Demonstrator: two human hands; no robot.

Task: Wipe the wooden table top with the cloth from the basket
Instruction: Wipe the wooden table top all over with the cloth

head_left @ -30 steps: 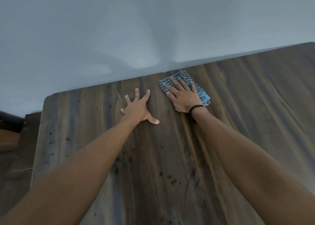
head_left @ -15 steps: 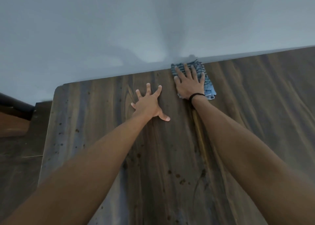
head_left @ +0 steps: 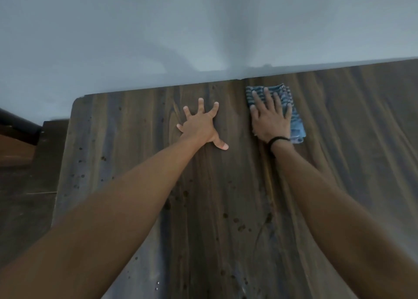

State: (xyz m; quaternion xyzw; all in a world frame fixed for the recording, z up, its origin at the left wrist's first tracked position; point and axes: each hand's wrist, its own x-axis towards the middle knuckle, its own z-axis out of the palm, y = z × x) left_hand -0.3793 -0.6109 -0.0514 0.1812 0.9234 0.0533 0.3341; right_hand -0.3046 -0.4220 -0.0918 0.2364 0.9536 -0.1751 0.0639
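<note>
Wiping is under way. The right hand [head_left: 270, 117] presses flat, fingers straight, on the folded cloth [head_left: 296, 122] near the far edge of the table top [head_left: 362, 140]. The left hand [head_left: 200, 124] lies splayed on bare wood, holding nothing. Dark specks nearer the person suggest much remains (basket not visible).

No readable text, label, brand, number or sign shows anywhere

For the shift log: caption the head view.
Right hand presses blue striped cloth near wooden table's far edge; left hand rests spread alongside.
</note>
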